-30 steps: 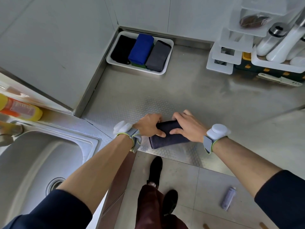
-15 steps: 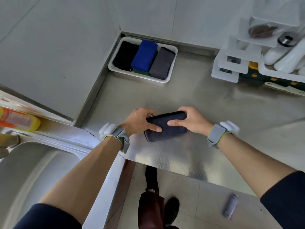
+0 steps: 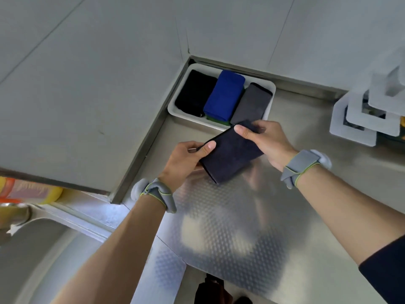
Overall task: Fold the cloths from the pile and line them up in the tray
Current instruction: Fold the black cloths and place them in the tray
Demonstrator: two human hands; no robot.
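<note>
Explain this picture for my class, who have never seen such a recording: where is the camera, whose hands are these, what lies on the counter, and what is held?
No machine here: a person wears a camera on the head, looking down at their own arms. The left hand and right hand together grip a folded dark cloth over the steel counter. In the corner a white tray holds a black cloth, a blue cloth and a grey cloth side by side.

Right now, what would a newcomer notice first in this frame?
The folded dark cloth at centre, pinched at either end by the left hand and right hand over the steel counter. Just beyond it, the white tray in the corner holds a black cloth, blue cloth and grey cloth side by side.
</note>
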